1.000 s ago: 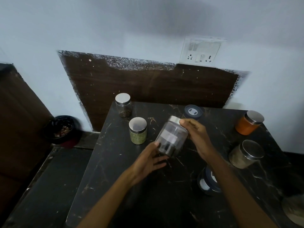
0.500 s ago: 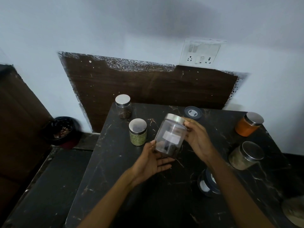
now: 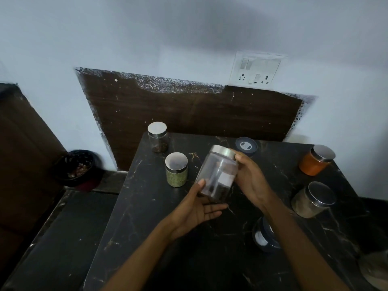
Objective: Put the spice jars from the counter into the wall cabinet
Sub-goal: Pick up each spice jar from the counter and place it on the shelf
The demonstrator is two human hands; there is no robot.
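A clear glass jar (image 3: 218,175) with a steel lid and some dark spice at its bottom is tilted above the black counter (image 3: 189,238). My right hand (image 3: 251,181) grips its side near the lid. My left hand (image 3: 199,206) cups the jar's base from below, thumb against the glass. On the counter stand a green-spice jar (image 3: 176,170), a small dark-spice jar (image 3: 157,137), an orange-spice jar (image 3: 316,160), a pale-spice jar (image 3: 312,200) and two dark blue jars (image 3: 246,146) (image 3: 264,238). No wall cabinet is in view.
A brown wooden panel (image 3: 189,114) lines the wall behind the counter, with a switch and socket plate (image 3: 258,69) above it. A dark bowl (image 3: 76,168) with scraps sits to the left on a lower black slab (image 3: 63,238). Another container's edge (image 3: 375,269) shows at the bottom right.
The jar has been lifted a little and tilted further, its lid now leaning away. My left hand has slid under its base; my right hand moved from the lid down to the side.
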